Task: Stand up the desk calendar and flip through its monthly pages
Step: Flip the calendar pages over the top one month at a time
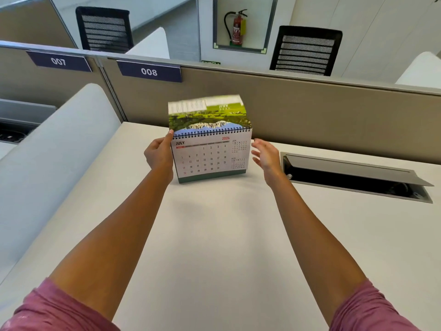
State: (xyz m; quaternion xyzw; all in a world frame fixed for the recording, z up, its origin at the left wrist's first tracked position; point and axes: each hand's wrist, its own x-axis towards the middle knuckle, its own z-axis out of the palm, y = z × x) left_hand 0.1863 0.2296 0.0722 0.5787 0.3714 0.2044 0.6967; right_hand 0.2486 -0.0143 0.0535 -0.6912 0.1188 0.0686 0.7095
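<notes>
On the desk calendar's [210, 156] left edge, left hand's [159, 156] fingers, right hand [266, 156] spread open, apart.

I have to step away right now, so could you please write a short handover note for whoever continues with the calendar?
Left hand: steadies the desk calendar at its left edge, thumb up near the spiral binding.
Right hand: open, just off the calendar's right edge, holding nothing.
Calendar: standing upright on the desk in front of the partition. July 2026 faces the person; a flipped page with a landscape photo is in the air above the spiral.
Done: stood up; pages turned as far as July.
Left: let that page fall over, then flip the remaining months.
</notes>
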